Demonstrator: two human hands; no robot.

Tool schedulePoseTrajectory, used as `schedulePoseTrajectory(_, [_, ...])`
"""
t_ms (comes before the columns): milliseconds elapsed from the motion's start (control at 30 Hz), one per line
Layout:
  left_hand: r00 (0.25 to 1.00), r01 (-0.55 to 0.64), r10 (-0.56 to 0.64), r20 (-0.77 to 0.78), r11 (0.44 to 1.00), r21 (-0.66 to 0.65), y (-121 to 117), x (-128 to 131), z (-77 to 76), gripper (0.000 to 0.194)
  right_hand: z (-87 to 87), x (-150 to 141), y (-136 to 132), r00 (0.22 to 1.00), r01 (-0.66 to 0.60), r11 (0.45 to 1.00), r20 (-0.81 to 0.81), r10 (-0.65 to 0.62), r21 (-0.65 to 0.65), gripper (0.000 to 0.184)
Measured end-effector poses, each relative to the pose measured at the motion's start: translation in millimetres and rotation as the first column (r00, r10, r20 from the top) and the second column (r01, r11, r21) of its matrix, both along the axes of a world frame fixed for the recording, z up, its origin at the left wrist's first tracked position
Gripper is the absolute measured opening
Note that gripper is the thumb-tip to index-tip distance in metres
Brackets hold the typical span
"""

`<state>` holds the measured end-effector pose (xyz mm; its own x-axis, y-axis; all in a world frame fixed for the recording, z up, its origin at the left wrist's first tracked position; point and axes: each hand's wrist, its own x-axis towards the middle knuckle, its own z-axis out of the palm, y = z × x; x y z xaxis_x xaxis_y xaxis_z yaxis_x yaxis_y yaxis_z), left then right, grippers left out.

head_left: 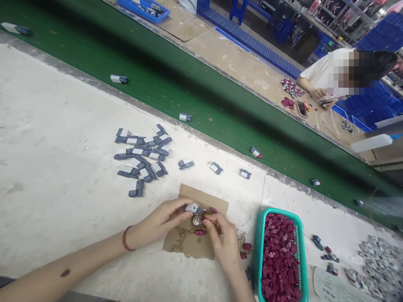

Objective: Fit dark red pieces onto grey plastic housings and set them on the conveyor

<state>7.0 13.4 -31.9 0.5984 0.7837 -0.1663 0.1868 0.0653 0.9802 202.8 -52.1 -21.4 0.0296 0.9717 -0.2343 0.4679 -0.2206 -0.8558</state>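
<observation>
Head camera: a flat, torn-edged sheet of brown cardboard (192,246), marked with dark wet-looking patches, lies on the scuffed white tabletop (78,109), with both hands over it. The left hand (170,216), a reddish-brown band (125,239) round its wrist, grips a small blocky plastic piece in light grey and slate blue (192,208) between thumb and fingers — above the middle of the cardboard. The right hand (223,230) has thumb and forefinger pinched together on a tiny maroon plastic part (204,218), close by a round, shiny cap with a crimped edge (197,220) on the cardboard; whether part and cap touch, I cannot tell. Loose maroon pieces (200,232) lie beside the cap, and a few others are just right of the cardboard.

Left of the cardboard and farther back is a cluster of slate-blue and grey pieces (137,152); three more form a spaced row (216,167) behind it. To the cardboard's right stands a teal perforated plastic basket (258,243) full of maroon parts — and well beyond that, a heap of pale grey pieces (382,260). Behind the cardboard, a green conveyor belt (217,126) carries scattered pieces; on its far side is a white-topped co-worker (317,69).
</observation>
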Motion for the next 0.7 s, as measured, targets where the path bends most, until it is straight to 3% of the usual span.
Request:
schedulePoseTrajectory(167, [0.995, 0.086, -0.081, -0.056, 0.992, 0.091, -2.3, -0.8, -0.8, 0.025, -6.2, 0.8, 0.3, 0.951, 0.193, 0.981, -0.253, -0.18, 0.031, 0.02])
schedulePoseTrajectory(300, [0.992, 0.12, -0.116, -0.043, 0.987, 0.111, -3.7, -1.2, -3.0, 0.024, -9.0, -5.5, -1.4, 0.906, 0.228, 0.971, -0.379, -0.187, 0.066, 0.021])
schedulePoseTrajectory(500, [0.993, 0.12, -0.118, -0.027, 0.989, 0.088, -3.9, -1.0, -3.4, 0.022, -6.9, -16.5, 1.6, 0.917, 0.191, 0.977, -0.371, -0.146, 0.09, 0.022])
schedulePoseTrajectory(700, [0.989, 0.147, -0.147, -0.007, 0.985, 0.096, -4.7, 0.1, -7.5, 0.021, -5.2, -18.3, 4.3, 0.966, 0.106, 0.98, -0.251, -0.061, 0.169, 0.017])
